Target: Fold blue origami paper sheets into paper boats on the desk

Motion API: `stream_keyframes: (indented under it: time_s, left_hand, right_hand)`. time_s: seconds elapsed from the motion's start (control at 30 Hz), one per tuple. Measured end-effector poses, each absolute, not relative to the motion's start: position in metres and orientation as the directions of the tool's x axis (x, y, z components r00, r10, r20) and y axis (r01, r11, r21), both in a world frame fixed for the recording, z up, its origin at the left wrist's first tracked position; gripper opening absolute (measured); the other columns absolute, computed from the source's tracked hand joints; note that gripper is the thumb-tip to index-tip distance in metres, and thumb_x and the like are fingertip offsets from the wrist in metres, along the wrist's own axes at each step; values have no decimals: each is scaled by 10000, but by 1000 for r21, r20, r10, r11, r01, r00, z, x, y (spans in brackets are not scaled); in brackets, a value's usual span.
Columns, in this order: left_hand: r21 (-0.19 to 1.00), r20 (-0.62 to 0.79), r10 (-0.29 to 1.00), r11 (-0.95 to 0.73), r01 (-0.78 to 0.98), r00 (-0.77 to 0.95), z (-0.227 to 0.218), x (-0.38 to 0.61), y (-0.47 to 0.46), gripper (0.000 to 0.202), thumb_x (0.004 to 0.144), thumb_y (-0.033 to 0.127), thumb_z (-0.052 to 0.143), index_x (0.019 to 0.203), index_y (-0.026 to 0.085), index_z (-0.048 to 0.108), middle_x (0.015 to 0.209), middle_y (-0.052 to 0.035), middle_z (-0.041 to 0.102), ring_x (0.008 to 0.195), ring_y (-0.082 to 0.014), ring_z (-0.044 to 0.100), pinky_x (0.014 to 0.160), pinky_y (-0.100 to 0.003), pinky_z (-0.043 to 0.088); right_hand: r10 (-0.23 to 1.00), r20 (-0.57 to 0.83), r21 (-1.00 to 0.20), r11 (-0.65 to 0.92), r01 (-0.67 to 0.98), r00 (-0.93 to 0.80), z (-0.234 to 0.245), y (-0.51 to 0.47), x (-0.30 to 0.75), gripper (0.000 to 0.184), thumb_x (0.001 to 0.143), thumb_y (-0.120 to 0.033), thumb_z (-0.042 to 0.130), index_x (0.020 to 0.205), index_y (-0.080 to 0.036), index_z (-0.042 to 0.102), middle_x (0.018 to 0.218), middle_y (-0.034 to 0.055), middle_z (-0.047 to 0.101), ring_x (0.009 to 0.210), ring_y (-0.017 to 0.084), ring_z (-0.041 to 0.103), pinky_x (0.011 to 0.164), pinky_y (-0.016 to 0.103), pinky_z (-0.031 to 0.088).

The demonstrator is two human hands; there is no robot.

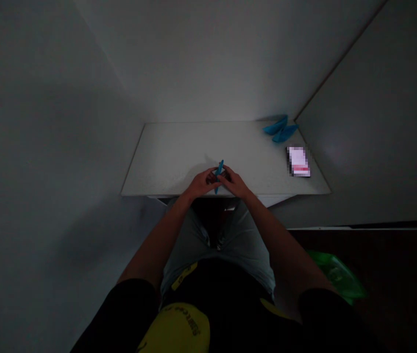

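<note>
A small piece of blue folded paper (218,172) stands on edge between my two hands, just above the near edge of the white table (171,157). My left hand (201,183) pinches it from the left with closed fingers. From the right, my right hand (235,182) grips the same piece, fingers pressed together. The lower part of the paper is hidden between my fingers.
Two blue folded paper shapes (280,128) lie at the table's far right corner. A phone with a lit screen (298,161) rests near the right edge. White walls close in on the left, back and right. A green bag (335,274) sits on the dark floor at right.
</note>
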State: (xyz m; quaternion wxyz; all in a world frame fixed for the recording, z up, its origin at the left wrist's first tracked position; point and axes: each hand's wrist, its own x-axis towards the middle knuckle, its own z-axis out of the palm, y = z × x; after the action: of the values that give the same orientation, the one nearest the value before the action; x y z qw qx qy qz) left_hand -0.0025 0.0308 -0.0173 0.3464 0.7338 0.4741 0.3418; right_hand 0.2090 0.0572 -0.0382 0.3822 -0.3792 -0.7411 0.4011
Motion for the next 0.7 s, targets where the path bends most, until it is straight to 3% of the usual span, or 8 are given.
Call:
stream_keyframes:
  time_s: [0.47, 0.7]
  left_hand:
    - [830, 193, 935, -318, 458, 298, -21, -11, 39, 712, 958, 358, 741, 1608, 213, 488, 933, -7, 714, 810, -153, 685, 773, -280, 551]
    - [769, 222, 942, -329, 549, 253, -20, -2, 27, 659, 945, 301, 666, 1584, 196, 543, 805, 32, 652, 715, -151, 612, 723, -275, 506]
  right_hand:
    - [865, 313, -855, 437, 279, -393, -43, 61, 213, 733, 1028, -578, 568, 1652, -213, 446, 1079, 85, 746, 774, 201, 666, 777, 369, 581]
    - [861, 320, -828, 457, 326, -394, -40, 56, 209, 779, 943, -572, 703, 1587, -178, 512, 994, 73, 730, 772, 214, 669, 750, 350, 568]
